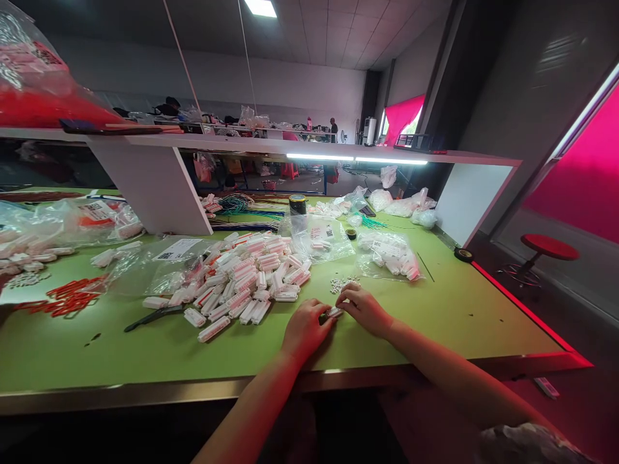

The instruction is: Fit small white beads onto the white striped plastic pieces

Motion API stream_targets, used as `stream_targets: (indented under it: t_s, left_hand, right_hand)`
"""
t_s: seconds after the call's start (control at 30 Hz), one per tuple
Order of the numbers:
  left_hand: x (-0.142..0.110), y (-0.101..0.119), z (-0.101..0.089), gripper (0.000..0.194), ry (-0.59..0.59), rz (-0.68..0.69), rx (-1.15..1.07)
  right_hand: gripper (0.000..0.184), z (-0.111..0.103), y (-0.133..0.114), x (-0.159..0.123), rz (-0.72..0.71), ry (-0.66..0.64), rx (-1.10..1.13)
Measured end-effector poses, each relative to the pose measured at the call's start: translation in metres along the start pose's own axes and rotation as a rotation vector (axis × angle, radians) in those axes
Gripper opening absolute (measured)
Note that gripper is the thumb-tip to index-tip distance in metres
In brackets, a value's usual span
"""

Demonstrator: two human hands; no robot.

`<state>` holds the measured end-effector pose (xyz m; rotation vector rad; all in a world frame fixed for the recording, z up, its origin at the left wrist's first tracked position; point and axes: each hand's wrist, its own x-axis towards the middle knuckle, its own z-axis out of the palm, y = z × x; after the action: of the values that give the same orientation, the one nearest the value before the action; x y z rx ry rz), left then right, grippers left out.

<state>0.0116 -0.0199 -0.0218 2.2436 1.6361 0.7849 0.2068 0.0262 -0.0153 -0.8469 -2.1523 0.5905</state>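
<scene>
My left hand [305, 328] and my right hand [363, 308] meet on the green table [435, 316], fingers curled round one small white connector block [333, 312] held between them. Just beyond the fingertips lies a scatter of tiny white pieces [344, 283]. To the left of my hands spreads a big heap of white connector blocks with red ends [246, 277].
Clear bags of parts [391, 254] lie behind the hands and at far left. Red wire pieces [68, 298] and a dark tool [155, 316] lie to the left. A black tape roll [298, 204] stands under a white shelf [309, 149]. A red stool [549, 248] stands to the right.
</scene>
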Motion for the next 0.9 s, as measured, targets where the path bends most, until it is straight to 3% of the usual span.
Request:
stream_targets:
  t_s: [0.23,0.9]
  left_hand:
    - [0.001,-0.001,0.000,0.016,0.010,0.008,-0.013]
    - [0.000,0.001,-0.001,0.014,0.006,0.002,-0.003]
  right_hand:
    - [0.015,0.001,-0.001,-0.004,-0.009,-0.050,-0.076]
    - [0.014,0.005,0.010,-0.001,-0.024,-0.038,-0.129]
